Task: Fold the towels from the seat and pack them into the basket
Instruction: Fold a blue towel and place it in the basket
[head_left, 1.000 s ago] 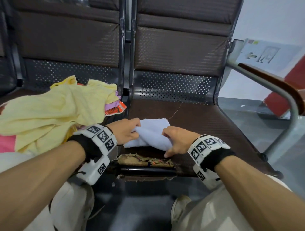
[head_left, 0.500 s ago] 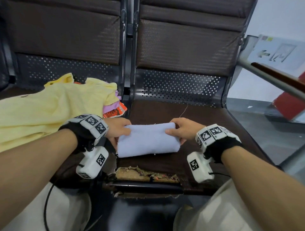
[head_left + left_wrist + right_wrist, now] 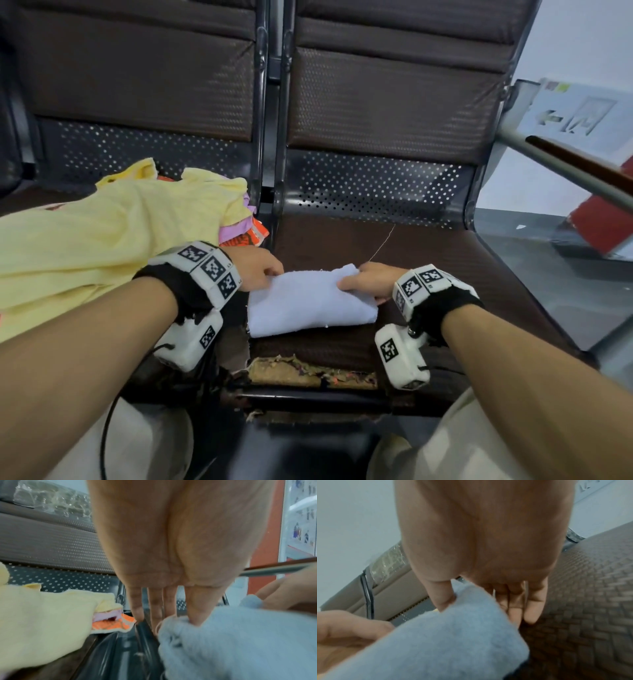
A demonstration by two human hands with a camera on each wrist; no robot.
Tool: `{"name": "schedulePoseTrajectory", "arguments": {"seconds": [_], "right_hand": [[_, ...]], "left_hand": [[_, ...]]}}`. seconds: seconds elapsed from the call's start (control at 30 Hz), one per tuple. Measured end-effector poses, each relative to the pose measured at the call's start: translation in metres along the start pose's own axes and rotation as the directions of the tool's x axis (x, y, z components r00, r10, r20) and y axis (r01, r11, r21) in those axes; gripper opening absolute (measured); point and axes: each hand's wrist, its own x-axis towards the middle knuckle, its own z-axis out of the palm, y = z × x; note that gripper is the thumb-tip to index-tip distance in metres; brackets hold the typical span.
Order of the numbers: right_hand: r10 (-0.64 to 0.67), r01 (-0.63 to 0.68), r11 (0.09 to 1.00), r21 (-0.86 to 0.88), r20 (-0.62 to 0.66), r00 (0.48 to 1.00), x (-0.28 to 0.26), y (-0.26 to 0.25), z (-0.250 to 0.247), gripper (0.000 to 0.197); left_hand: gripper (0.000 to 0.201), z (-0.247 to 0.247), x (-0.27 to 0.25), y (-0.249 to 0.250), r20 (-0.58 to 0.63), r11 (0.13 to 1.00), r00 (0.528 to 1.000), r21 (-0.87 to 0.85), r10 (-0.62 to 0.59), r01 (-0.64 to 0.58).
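Hands pinch a folded pale-blue terry towel [image 3: 310, 301] on the brown padded seat [image 3: 428, 253]: left hand [image 3: 255, 269] and right hand [image 3: 371, 281] each nip a far corner.

Both forearms are bare. Each wrist carries a black fabric strap topped by a band of white blocks printed with black-and-white square markers — the left wristband [image 3: 205, 270] and the right wristband [image 3: 424, 284]. Under each wrist hangs a rounded white camera housing with one more marker: left [image 3: 191, 339], right [image 3: 400, 356]. A thin black cable [image 3: 106, 435] loops down from the left housing. Light beige trousers [image 3: 455, 445] cover the knees.
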Motion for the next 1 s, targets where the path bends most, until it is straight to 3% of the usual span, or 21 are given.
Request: {"name": "schedulePoseTrajectory", "arguments": {"seconds": [0.07,0.13,0.2,0.27,0.3,0.4,0.57,0.73,0.9,1.0], "right_hand": [[-0.061,0.061,0.998,0.034,-0.012,0.998,-0.012,-0.006,-0.002,0.026],[-0.182,0.182,0.983,-0.02,-0.073,0.98,-0.027,-0.011,-0.006,0.023],[-0.354,0.351,0.935,-0.044,-0.157,0.922,-0.045,-0.018,-0.009,0.035],[-0.509,0.514,0.857,-0.041,-0.218,0.832,-0.066,-0.029,-0.013,0.042],[-0.556,0.567,0.823,-0.03,-0.243,0.795,-0.076,-0.035,-0.014,0.043],[-0.582,0.607,0.792,-0.064,-0.379,0.72,-0.103,-0.044,-0.027,0.039],[-0.477,0.498,0.854,-0.154,-0.614,0.629,-0.159,-0.027,-0.065,0.04],[-0.324,0.481,0.875,-0.059,-0.81,0.489,-0.226,-0.004,-0.099,0.038],[-0.204,0.544,0.839,0.014,-0.919,0.337,-0.279,0.04,-0.107,0.028],[-0.139,0.55,0.831,0.076,-0.931,0.338,-0.303,0.092,-0.095,0.025]], "left_hand": [[0.038,-0.007,-0.005,0.005,-0.036,0.995,0.999,-0.104,-0.009,0.005],[0.066,-0.012,-0.011,0.014,-0.113,0.959,0.994,-0.283,-0.015,-0.017],[0.107,-0.016,-0.016,0.024,-0.184,0.895,0.983,-0.435,0.018,-0.098],[0.127,-0.017,-0.023,0.033,-0.234,0.876,0.969,-0.45,0.074,-0.175],[0.123,-0.017,-0.025,0.037,-0.255,0.875,0.961,-0.435,0.108,-0.214],[0.079,-0.018,-0.03,0.047,-0.329,0.868,0.931,-0.403,0.158,-0.289],[0.046,-0.012,-0.048,0.076,-0.411,0.917,0.911,-0.348,0.037,-0.194],[0.016,-0.042,-0.078,0.13,-0.495,0.904,0.862,-0.308,0.114,-0.296],[0.019,-0.078,-0.1,0.194,-0.512,0.959,0.843,-0.115,0.167,-0.259],[0.024,-0.081,-0.103,0.243,-0.468,0.972,0.859,0.004,0.208,-0.233]]}}
